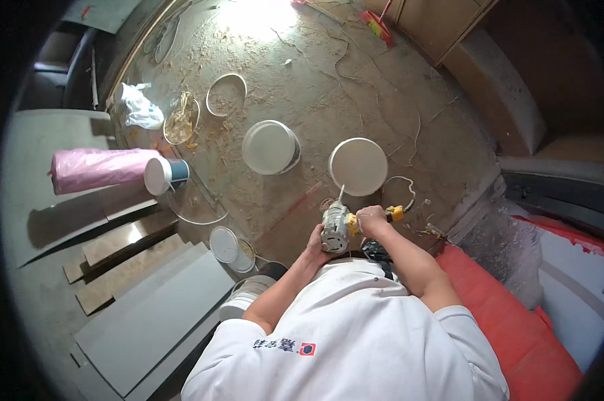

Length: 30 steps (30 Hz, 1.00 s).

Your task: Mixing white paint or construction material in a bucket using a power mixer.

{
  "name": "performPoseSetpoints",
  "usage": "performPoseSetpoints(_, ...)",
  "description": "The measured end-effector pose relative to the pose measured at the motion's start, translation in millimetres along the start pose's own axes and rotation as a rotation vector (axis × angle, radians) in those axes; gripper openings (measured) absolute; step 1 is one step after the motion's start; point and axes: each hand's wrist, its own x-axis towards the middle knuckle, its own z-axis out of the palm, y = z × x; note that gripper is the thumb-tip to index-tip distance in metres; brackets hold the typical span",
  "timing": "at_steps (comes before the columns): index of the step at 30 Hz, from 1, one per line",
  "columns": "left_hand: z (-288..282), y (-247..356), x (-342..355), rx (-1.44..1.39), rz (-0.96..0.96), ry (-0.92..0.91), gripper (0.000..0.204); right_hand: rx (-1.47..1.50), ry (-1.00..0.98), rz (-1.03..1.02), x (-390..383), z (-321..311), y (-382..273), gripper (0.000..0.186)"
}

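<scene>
I hold a yellow and grey power drill, dusted with pale stains, in both hands near my waist. My left hand is wrapped against the side of its grey body. My right hand grips the yellow handle, from which a cable curls away. The drill's thin pale shaft points forward to the near rim of a round white bucket full of something whitish and smooth. Whether the shaft's tip dips into the bucket I cannot tell. Left of it stands a second white bucket with pale contents.
Farther left are a debris-filled bucket, a white plastic bag and a pink-wrapped roll. Grey boards lie at the lower left. Red sheeting covers the right side. A red broom rests far ahead; cords trail over the dirty floor.
</scene>
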Motion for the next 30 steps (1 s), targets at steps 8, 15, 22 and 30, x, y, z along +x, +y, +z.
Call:
performPoseSetpoints(8, -10, 9, -44, -0.126, 0.051, 0.015, 0.050, -0.137, 0.090, -0.070, 14, -15, -40, 0.010)
performPoseSetpoints(15, -2, 17, -64, -0.201, 0.051, -0.059, 0.049, -0.234, 0.058, -0.071, 15, -29, -56, 0.009)
performPoseSetpoints(22, -28, 17, -54, -0.168, 0.075, -0.175, 0.061, -0.251, 0.080, -0.033, 13, -33, -71, 0.012)
performPoseSetpoints(30, -22, 18, -59, -0.158, 0.080, -0.149, 0.063, -0.275, 0.054, 0.016, 13, -31, -74, 0.013)
